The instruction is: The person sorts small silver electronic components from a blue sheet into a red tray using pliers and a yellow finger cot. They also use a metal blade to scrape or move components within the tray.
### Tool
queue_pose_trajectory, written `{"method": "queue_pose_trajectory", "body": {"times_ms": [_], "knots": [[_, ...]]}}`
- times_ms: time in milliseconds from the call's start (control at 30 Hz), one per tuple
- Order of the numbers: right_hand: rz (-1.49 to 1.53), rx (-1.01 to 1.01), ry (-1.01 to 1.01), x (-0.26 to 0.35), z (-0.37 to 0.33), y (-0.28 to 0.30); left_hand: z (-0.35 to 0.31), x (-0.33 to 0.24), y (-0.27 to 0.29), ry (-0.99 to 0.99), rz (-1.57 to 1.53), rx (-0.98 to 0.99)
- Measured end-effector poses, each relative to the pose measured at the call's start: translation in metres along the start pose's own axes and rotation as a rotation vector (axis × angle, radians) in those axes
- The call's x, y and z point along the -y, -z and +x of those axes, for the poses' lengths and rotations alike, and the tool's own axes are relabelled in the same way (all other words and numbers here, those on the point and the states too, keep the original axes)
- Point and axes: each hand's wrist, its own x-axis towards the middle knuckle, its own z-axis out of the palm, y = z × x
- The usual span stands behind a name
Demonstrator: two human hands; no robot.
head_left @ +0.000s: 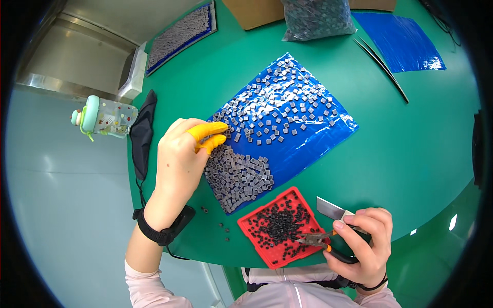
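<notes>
My left hand (182, 149), with yellow finger covers on thumb and forefinger, is pinched over the left edge of a blue film sheet (313, 146). Small grey square pieces (239, 174) crowd densely below its fingertips and lie scattered above them; whatever is in the pinch is too small to make out. My right hand (367, 244) grips nippers (343, 255) with black and orange handles, their jaws over a red tray (268, 256). Many tiny black parts (280, 226) lie in that tray. A flat-bladed scraper (330, 209) is against my right fingers; I cannot tell whether it is held.
Black tweezers (382, 66) and another blue sheet (403, 41) lie far right. A bag of grey pieces (318, 20) stands by a cardboard box (254, 11). At left are a filled panel (179, 38), a bottle (110, 117) and a black cloth mask (143, 136).
</notes>
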Motion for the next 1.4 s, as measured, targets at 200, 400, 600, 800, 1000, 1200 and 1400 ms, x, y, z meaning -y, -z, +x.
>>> {"method": "queue_pose_trajectory", "body": {"times_ms": [200, 400, 600, 800, 1000, 1200, 1400], "knots": [[0.001, 0.008, -0.004, -0.001, 0.0, 0.001, -0.003, -0.003, 0.0, 0.085, -0.01, 0.0], [0.002, 0.009, 0.004, -0.002, 0.0, 0.001, -0.005, -0.006, 0.001, 0.072, -0.016, 0.018], [0.003, 0.013, 0.0, -0.002, 0.0, 0.001, -0.005, -0.006, 0.0, 0.051, -0.029, -0.003], [-0.003, 0.009, 0.004, -0.002, 0.001, 0.0, -0.007, -0.009, 0.003, 0.045, -0.001, 0.022], [0.003, 0.018, 0.035, -0.006, 0.0, -0.001, -0.007, -0.009, 0.002, 0.047, -0.012, 0.026], [-0.006, 0.004, 0.022, -0.004, 0.001, -0.002, -0.011, -0.004, 0.002, 0.074, -0.015, 0.011], [-0.016, 0.02, 0.04, -0.005, 0.001, 0.0, -0.011, -0.005, 0.001, 0.04, -0.008, 0.021]]}}
